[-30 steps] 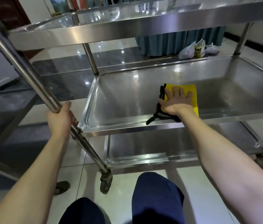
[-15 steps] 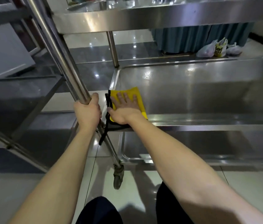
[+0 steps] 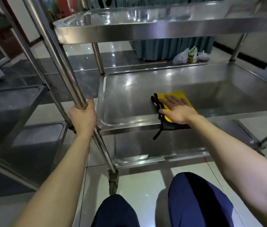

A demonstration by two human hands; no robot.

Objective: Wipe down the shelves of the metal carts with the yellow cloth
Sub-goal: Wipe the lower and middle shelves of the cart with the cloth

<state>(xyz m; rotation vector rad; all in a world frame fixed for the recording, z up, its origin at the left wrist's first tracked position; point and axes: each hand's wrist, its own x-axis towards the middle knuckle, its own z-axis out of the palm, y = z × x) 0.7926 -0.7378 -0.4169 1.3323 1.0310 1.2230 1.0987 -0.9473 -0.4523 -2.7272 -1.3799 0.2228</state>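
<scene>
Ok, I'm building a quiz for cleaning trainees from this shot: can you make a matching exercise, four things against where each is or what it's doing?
Things:
1 left hand
2 right hand
3 yellow cloth
4 plastic bags

Places or states:
A on the floor in the background
B lies on the middle shelf
C grips the upright post
D presses flat on the cloth

Pairs: 1-C, 2-D, 3-B, 4-A

My left hand [image 3: 82,118] and right hand [image 3: 177,110] are bare, as are both forearms [image 3: 60,169] to the frame edge, and I wear dark navy trousers [image 3: 198,202].
</scene>
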